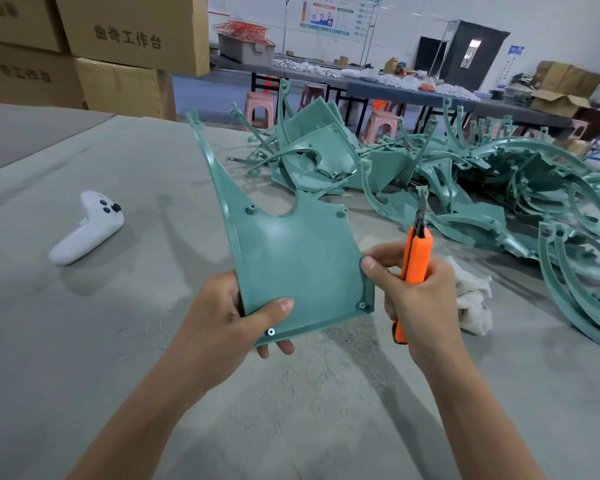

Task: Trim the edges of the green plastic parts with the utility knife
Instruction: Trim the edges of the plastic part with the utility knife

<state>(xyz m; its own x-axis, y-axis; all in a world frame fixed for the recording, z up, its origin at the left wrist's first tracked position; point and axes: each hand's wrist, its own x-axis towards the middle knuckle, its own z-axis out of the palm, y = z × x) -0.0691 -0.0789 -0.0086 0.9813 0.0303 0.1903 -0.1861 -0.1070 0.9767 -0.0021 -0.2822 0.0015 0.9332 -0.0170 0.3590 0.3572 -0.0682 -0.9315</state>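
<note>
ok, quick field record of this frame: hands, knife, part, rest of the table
left hand: grips green part at its lower left corner
right hand: grips utility knife, thumb on the part's right edge
blade: points up, off the part
backlog: pile of green parts on table, far right
other: white controller at left; cloth beside right hand

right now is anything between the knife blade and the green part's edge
Nothing visible does. The utility knife in the right hand points up beside the right edge of the green plastic part; only that hand's thumb rests on that edge.
</note>
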